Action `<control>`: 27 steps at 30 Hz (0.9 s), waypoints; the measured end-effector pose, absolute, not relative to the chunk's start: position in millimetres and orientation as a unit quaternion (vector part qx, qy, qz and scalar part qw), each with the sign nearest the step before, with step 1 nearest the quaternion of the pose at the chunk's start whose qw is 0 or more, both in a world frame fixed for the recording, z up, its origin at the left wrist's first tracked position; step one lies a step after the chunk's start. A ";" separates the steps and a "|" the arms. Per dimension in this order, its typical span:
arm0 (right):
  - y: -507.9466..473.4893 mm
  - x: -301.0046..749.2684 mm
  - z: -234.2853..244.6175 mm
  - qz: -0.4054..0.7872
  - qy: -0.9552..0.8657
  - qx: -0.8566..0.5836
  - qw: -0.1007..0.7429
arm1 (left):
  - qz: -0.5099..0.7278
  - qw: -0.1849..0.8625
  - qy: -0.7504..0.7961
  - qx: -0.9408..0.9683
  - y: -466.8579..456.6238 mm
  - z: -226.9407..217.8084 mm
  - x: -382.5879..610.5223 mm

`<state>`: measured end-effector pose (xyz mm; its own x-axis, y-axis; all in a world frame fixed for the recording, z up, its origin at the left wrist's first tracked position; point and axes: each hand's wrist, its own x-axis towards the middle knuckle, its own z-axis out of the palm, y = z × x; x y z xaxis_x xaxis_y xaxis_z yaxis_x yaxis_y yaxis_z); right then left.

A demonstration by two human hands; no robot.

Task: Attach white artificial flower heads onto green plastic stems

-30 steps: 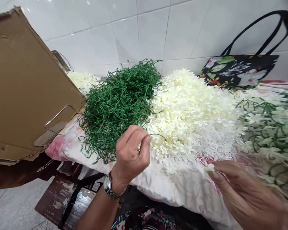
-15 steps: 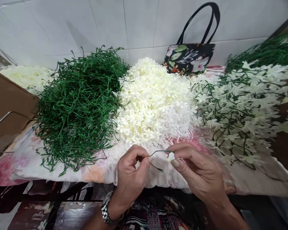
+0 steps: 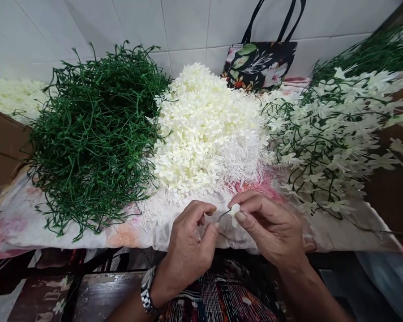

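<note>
A small white flower (image 3: pixel 235 215), its pale petals tinged yellowish, is raised over the counter (image 3: pixel 127 236) on the near side of the flower heap (image 3: pixel 195 129), the landmark here. The right hand (image 3: pixel 275 230), near and to the right of the heap, grasps the flower between thumb and fingers. A thin, dark green stem (image 3: pixel 223 215) runs from the flower to the thumb tip of the left hand (image 3: pixel 193 239), directly nearer than the heap; that thumb and forefinger stand slightly parted, and whether they grip the stem cannot be told. The join of flower and stem is partly hidden by the right fingers. Left of the heap lies a green stem pile (image 3: pixel 94 129); behind it, the handles of a bag (image 3: pixel 260 65) are cut off above. Compared with half a second earlier, the hands are closer and less stem shows.
</note>
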<state>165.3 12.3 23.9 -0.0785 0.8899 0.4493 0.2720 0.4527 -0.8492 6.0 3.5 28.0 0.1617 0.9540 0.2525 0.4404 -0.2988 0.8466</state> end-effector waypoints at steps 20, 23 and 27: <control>2.3 164.0 17.7 0.300 -0.689 -0.449 0.484 | 0.476 0.588 0.486 0.437 2.7 10.7 9.9; 1.8 161.6 17.9 0.292 -0.691 -0.454 0.481 | 0.479 0.669 0.455 0.339 3.2 10.5 10.3; 2.9 158.0 20.8 0.277 -0.701 -0.455 0.475 | 0.463 0.733 0.434 0.246 6.4 18.5 11.4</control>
<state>158.0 2.9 20.8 -0.1356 0.9006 0.4130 0.3744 0.4325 -0.8202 11.4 6.4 18.5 0.1945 0.8919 -0.4083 -0.4650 0.4503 0.7622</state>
